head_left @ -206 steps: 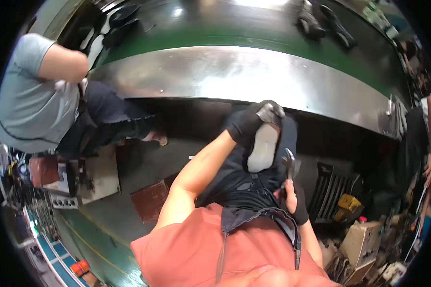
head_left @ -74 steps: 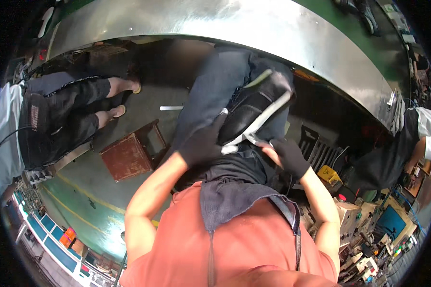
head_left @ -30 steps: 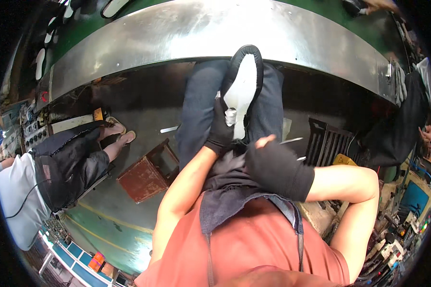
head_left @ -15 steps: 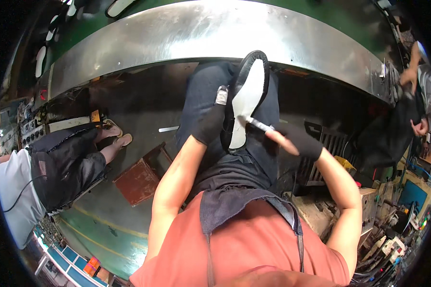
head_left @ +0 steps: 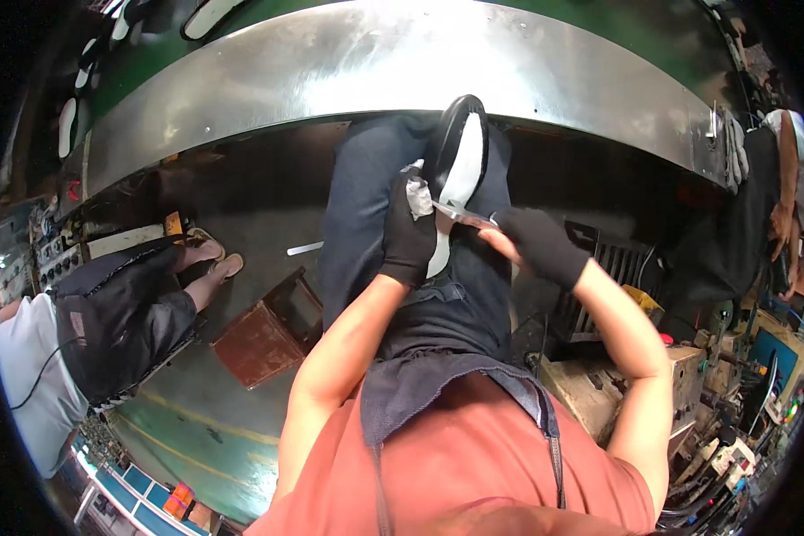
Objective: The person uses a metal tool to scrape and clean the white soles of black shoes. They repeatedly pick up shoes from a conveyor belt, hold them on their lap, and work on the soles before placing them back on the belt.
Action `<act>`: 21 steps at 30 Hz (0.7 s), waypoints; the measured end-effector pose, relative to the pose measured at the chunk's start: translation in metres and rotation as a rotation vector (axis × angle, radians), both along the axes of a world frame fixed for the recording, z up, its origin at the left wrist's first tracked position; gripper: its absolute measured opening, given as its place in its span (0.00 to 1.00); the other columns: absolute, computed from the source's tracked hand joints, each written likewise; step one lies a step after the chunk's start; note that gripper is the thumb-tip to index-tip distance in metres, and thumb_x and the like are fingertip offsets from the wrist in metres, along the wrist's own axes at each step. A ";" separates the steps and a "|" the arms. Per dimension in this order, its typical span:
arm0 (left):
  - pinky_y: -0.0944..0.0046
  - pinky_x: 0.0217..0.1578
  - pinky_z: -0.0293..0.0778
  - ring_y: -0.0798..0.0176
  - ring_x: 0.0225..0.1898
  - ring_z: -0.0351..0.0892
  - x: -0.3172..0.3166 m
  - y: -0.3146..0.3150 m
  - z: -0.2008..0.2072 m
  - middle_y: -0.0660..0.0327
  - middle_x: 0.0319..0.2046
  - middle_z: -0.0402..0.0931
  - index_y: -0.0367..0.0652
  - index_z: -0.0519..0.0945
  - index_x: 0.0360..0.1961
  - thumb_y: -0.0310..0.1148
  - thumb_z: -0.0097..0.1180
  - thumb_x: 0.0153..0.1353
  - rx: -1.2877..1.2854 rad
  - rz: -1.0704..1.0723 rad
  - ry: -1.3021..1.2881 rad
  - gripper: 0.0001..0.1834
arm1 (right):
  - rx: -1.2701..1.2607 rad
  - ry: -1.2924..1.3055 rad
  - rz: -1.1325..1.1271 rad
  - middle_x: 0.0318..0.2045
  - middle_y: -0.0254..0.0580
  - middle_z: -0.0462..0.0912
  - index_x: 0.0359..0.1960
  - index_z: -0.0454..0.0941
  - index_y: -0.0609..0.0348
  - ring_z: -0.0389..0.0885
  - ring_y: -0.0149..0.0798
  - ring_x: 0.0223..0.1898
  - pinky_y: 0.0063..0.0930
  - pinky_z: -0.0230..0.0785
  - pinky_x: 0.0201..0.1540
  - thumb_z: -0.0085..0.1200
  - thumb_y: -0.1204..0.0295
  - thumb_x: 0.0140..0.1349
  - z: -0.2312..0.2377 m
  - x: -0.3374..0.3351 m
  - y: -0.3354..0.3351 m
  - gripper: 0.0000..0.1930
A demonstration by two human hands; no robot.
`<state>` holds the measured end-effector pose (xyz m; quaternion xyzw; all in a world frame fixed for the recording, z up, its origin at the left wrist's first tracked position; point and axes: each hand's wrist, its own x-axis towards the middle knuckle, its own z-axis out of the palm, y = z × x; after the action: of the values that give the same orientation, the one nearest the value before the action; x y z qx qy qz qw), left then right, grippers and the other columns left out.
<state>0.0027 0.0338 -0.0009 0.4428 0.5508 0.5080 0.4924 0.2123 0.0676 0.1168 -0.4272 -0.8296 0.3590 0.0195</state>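
Note:
A black shoe (head_left: 464, 170) with a white underside lies sole up across my lap, its toe pointing away from me to the metal bench. My left hand (head_left: 410, 228), in a black glove with white wrapping round a digit, grips the shoe's left side. My right hand (head_left: 531, 243), also in a black glove with bare digits, is closed round a slim silvery tool (head_left: 460, 213). The tool crosses the middle of the white sole, its tip close to the wrapped digit. Whether it is a blade or pincers I cannot make out.
Beyond my knees curves a shiny metal bench edge (head_left: 366, 62) beside a green surface. On the left are a brown wooden stool (head_left: 259, 339) and a seated person (head_left: 125, 304). To the right stand a dark slatted crate (head_left: 603, 277), a worn wooden box (head_left: 590, 393) and another person's arm (head_left: 784, 192).
The shoe has tilted, showing less of its sole. My left hand has shifted right against it. The tool has turned and slid left, nearer my left digits. The person at right has lowered an arm.

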 end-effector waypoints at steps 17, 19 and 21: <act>0.60 0.47 0.74 0.60 0.44 0.78 -0.027 0.022 0.071 0.57 0.47 0.78 0.39 0.70 0.59 0.53 0.41 0.68 -0.626 -0.195 -0.734 0.30 | -0.250 -0.021 -0.089 0.20 0.52 0.73 0.27 0.75 0.63 0.72 0.46 0.22 0.36 0.65 0.28 0.49 0.58 0.67 0.003 0.009 -0.041 0.19; 0.65 0.47 0.72 0.64 0.44 0.77 -0.026 0.017 0.023 0.59 0.45 0.78 0.38 0.73 0.54 0.46 0.49 0.67 -0.310 -0.203 -0.280 0.23 | -0.364 0.112 -0.223 0.19 0.51 0.72 0.29 0.75 0.63 0.68 0.43 0.21 0.35 0.63 0.28 0.49 0.60 0.67 0.004 0.022 -0.060 0.17; 0.68 0.46 0.70 0.67 0.43 0.75 -0.004 0.022 0.068 0.60 0.42 0.78 0.37 0.74 0.50 0.29 0.55 0.63 -0.214 -0.097 -0.039 0.15 | -0.334 0.104 -0.282 0.19 0.50 0.71 0.29 0.74 0.64 0.65 0.41 0.21 0.34 0.62 0.27 0.50 0.62 0.67 0.024 0.016 -0.055 0.16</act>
<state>-0.0012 0.0556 0.0666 0.4039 0.5701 0.4303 0.5715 0.2286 0.0130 0.1406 -0.5172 -0.6885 0.5067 0.0411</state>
